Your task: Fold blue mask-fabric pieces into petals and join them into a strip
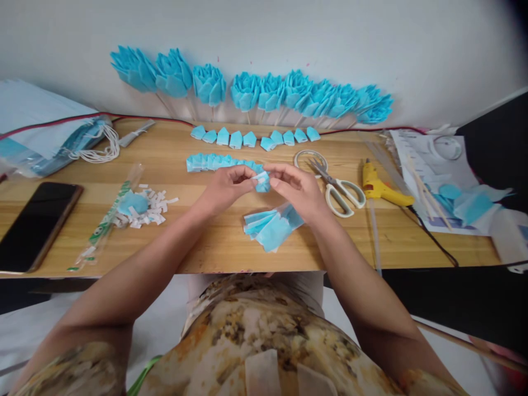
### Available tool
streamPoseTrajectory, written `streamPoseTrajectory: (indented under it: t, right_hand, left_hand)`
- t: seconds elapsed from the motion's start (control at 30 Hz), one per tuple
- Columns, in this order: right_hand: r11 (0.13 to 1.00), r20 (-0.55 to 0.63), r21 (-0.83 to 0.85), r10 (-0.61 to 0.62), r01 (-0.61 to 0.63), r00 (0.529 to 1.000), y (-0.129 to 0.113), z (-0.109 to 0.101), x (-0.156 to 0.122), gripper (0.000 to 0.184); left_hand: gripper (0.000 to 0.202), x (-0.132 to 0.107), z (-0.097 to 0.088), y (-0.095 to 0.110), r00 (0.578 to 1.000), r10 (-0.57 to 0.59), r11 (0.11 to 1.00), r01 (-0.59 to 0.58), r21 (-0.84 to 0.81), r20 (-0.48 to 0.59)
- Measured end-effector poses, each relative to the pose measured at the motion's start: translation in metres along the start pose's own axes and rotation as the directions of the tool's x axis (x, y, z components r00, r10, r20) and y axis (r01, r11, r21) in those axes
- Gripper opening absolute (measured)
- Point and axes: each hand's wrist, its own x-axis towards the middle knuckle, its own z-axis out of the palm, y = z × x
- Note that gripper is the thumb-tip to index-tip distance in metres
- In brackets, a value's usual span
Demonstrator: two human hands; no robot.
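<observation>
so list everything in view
Layered petalled flowers: about nine, blue, back row
Pointed folded pieces: about ten, blue, below flowers
Overlapping folded row: one, blue, centre
Small folded piece: one, blue-white, centre
Fanned thin sheets: several, blue, front centre
Metal scissors: one, silver-white, centre-right
Ring-shaped rolls: two, pale, right
Pistol-shaped glue gun: one, yellow, right
Rectangular phone: one, black, far left
Paper-like scraps: many, white, left
Printed plastic wrapper: one, clear-green, left
Looped cords: one bundle, white, back left
Piled thin sheets: several, blue-white, back left
Flat paper sheet: one, white, far right
Long cable: one, red-black, back
Wooden table: one, light brown, centre
Left fingers: several, bare, holding small folded piece
Right fingers: several, bare, at small folded piece
</observation>
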Motion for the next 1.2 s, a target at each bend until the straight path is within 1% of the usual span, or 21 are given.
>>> streamPoseTrajectory:
  t: [0.1, 0.17, 0.23, 0.27, 0.33, 0.37, 0.43, 0.53, 0.67, 0.8, 0.97, 1.2]
  right_hand:
    - [0.998, -0.019, -0.055, -0.003, 0.002, 1.000, 0.001, 0.002, 0.000, 0.016]
    - [0.997, -0.054, -0.071, -0.003, -0.001, 0.999, 0.001, 0.003, 0.001, 0.013]
    - [0.997, -0.099, -0.072, -0.007, 0.000, 0.995, 0.002, 0.004, 0.001, 0.012]
    - [0.997, -0.119, -0.072, -0.012, 0.003, 0.993, 0.002, 0.004, 0.002, 0.011]
    - [0.996, -0.154, -0.083, -0.032, 0.019, 0.988, 0.002, 0.005, 0.002, 0.011]
    - [0.995, -0.168, -0.095, -0.047, 0.032, 0.985, 0.001, 0.005, 0.002, 0.010]
    - [0.989, -0.192, -0.133, -0.090, 0.065, 0.977, 0.001, 0.007, 0.002, 0.009]
    - [0.972, -0.211, -0.200, -0.164, 0.121, 0.964, 0.000, 0.010, 0.001, 0.007]
    - [0.947, -0.215, -0.282, -0.219, 0.154, 0.952, -0.001, 0.015, -0.001, 0.005]
    - [0.921, -0.196, -0.344, -0.259, 0.181, 0.946, -0.001, 0.017, -0.002, 0.004]
    - [0.856, -0.172, -0.459, -0.347, 0.237, 0.922, 0.002, 0.018, -0.002, 0.006]
    - [0.774, -0.139, -0.565, -0.431, 0.287, 0.891, 0.004, 0.020, -0.002, 0.008]
  left_hand:
    - [0.019, 0.000, 0.000, 0.000, 1.000, -0.005, 1.000, 0.005, 0.010, 0.004]
    - [0.017, 0.000, 0.000, 0.000, 1.000, -0.005, 1.000, 0.005, -0.008, -0.024]
    - [0.017, -0.001, 0.001, 0.001, 0.993, 0.032, 0.999, -0.035, -0.022, -0.115]
    - [0.017, -0.001, 0.002, 0.002, 0.982, 0.072, 0.997, -0.074, -0.007, -0.172]
    - [0.015, -0.004, 0.005, 0.003, 0.951, 0.184, 0.982, -0.166, 0.093, -0.246]
    - [0.015, -0.005, 0.007, 0.003, 0.938, 0.242, 0.965, -0.205, 0.165, -0.249]
    - [0.017, -0.006, 0.010, 0.002, 0.921, 0.328, 0.919, -0.260, 0.295, -0.211]
    - [0.012, -0.006, 0.014, -0.004, 0.904, 0.388, 0.874, -0.299, 0.382, -0.179]
    - [0.009, -0.002, 0.012, -0.012, 0.895, 0.401, 0.866, -0.302, 0.398, -0.193]
    - [0.008, -0.001, 0.010, -0.013, 0.898, 0.403, 0.861, -0.305, 0.407, -0.178]
    - [0.008, -0.001, 0.011, -0.013, 0.908, 0.381, 0.867, -0.284, 0.410, -0.175]
    - [0.006, -0.001, 0.012, -0.013, 0.923, 0.319, 0.893, -0.215, 0.396, -0.217]
